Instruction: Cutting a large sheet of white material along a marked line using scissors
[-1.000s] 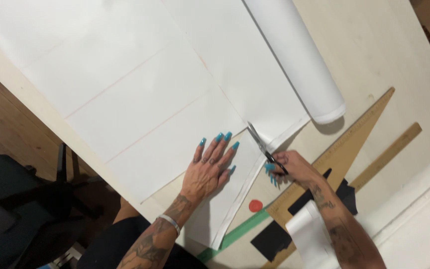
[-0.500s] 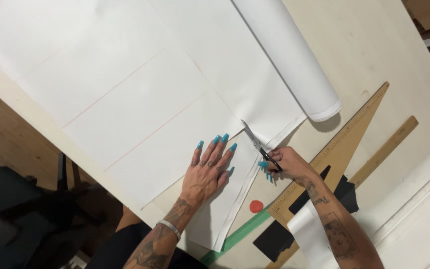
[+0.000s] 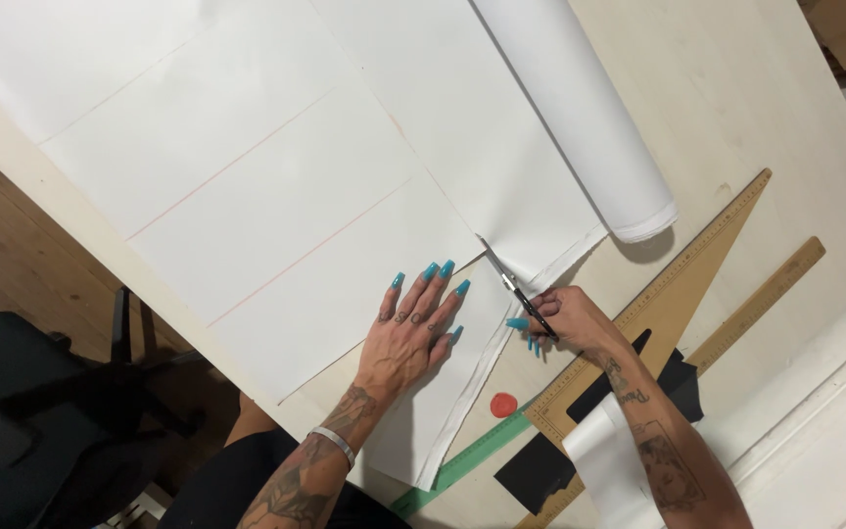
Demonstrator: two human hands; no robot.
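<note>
Right hand [image 3: 565, 318] grips scissors [image 3: 511, 284], blades now further up cut line through white paper sheet [image 3: 276, 196] than a second ago; cut lengthening. Left hand [image 3: 413, 328] flat, fingers spread, still pins sheet just left of blades. Paper roll [image 3: 580, 127] far right; wooden triangle ruler [image 3: 678, 304] right.

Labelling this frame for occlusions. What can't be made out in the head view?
- Scissors: handles hidden inside the right hand; only the blades show.
- Green ruler: its upper part lies under the white sheet and the wooden set square.
- Paper roll: far end cut off by the top edge.
- Black piece: partly covered by the right forearm.
- Ruler markings: too small to read.
</note>
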